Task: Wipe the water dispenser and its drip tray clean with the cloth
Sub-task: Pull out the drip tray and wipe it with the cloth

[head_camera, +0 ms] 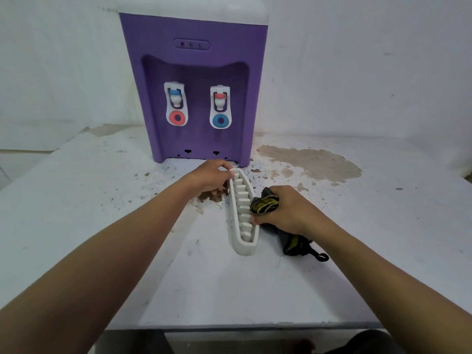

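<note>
Tray (233,221) first: where does it sit?

Off the machine, on the white table (102,200), just near of the purple water dispenser (194,72). It is a long white slotted piece that runs from far to near, with its far end almost at the dispenser's foot.

Who has hold of it?

The left hand (212,177) grips its far end, fingers curled over the rim. Whether the tray lies flat or is tipped on one edge, I cannot tell.

And the cloth (264,204)?

Dark grey with yellow stitching, bunched in the right hand (286,210), whose fingers are closed round it. The wad presses against the tray's right side about halfway along. One fingertip touches the slats there. A loose tail of the cloth trails out at the near side of the hand and lies on the table.

What about the dispenser itself?

It stands upright at the far side, against the wall. Its recess holds two taps: the left tap (175,94) has a blue cap over a red ring, and the right tap (219,97) has a red cap over a blue ring.

How does the table look?

A brown patch (311,162) lies to the right of the dispenser, with dark specks around the tray's far end.
</note>
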